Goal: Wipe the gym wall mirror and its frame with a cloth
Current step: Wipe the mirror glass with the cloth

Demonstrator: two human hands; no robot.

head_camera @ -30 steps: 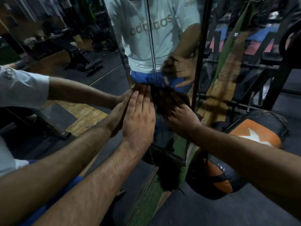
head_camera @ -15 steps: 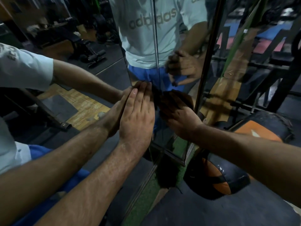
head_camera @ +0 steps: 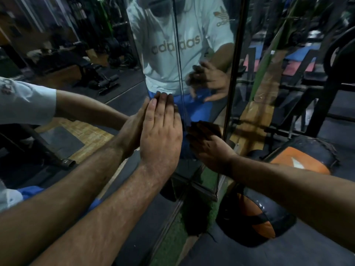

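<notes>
Pressing flat on the mirror (head_camera: pixel 99 77), left hand (head_camera: pixel 161 135) beside right hand (head_camera: pixel 209 148).

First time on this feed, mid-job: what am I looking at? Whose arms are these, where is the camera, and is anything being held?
There is no machine here. A person wears one wide-angle camera on the head, looking down at their own bare arms. They stand at a gym wall mirror, so the extra arms and the white shirt are reflections. The left hand lies flat on the glass with straight fingers and holds nothing. The right hand presses what looks like a dark cloth against the glass beside the dark frame strip. Whether its fingers curl round the cloth is unclear. An orange and black pad sits on the floor to the right.
</notes>
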